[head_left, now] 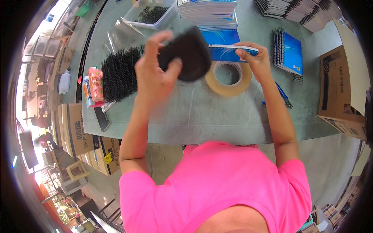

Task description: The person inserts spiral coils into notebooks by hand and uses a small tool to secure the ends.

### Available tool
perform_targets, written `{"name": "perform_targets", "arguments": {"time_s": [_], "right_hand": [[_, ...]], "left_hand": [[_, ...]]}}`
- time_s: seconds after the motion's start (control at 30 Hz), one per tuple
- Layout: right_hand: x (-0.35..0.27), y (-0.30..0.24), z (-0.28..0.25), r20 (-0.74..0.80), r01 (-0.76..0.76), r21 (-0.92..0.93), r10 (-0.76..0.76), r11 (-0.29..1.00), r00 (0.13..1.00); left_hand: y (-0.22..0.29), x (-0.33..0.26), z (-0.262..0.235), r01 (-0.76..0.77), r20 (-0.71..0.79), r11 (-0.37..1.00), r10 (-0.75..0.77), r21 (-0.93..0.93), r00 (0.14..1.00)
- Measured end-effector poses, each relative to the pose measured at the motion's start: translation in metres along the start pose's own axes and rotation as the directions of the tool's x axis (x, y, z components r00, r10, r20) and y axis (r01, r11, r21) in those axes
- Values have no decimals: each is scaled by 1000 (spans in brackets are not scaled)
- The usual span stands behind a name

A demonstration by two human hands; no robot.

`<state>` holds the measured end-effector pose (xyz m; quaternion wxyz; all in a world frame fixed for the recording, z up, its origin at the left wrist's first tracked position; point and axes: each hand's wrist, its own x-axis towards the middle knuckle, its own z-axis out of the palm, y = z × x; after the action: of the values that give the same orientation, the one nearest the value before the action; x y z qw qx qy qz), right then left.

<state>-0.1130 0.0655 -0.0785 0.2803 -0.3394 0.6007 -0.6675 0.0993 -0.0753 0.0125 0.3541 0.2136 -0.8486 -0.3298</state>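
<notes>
My left hand point(156, 73) is raised over the table, blurred by motion. Its thumb lies across a black rounded object point(190, 54), gripping it; the exact kind cannot be made out. My right hand point(253, 61) pinches a blue notebook point(229, 53) by its right end, with the white page edge facing up. Just below that notebook lies a large roll of clear tape point(226, 91). Behind it a tall stack of notebooks point(217, 37) rises at the far side. To the left of my left hand is a pile of black spiral binding coils point(121, 73).
A clear plastic tub point(165, 22) with black coils stands at the back. Bound blue notebooks point(289, 52) and blue-handled pliers point(283, 95) lie at the right, beside an open cardboard box point(338, 91). Pink packets point(95, 83) sit near the left edge. More cartons point(77, 128) stand beyond it.
</notes>
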Motion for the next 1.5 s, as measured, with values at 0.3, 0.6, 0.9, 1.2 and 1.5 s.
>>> {"name": "perform_targets", "arguments": {"time_s": [0.3,0.6,0.9,1.2,1.5], "right_hand": [[-6,-2,6,50,-4,-17,5,1000,999],[-7,4,5,70,-10,15,9,1000,998],[-12,6,8,107,6,159,-23,987,994],[-13,7,1,157,-38,-102,53,994,986],[-11,4,5,238,102,-39,-90,994,967]], "left_hand": [[-13,13,16,-287,3,925,296,249,955],[-4,9,39,-297,167,945,273,140,947],[-4,11,43,-382,210,922,362,60,908],[3,29,53,-337,9,941,337,-4,941],[11,20,50,-300,468,949,223,96,855]]}}
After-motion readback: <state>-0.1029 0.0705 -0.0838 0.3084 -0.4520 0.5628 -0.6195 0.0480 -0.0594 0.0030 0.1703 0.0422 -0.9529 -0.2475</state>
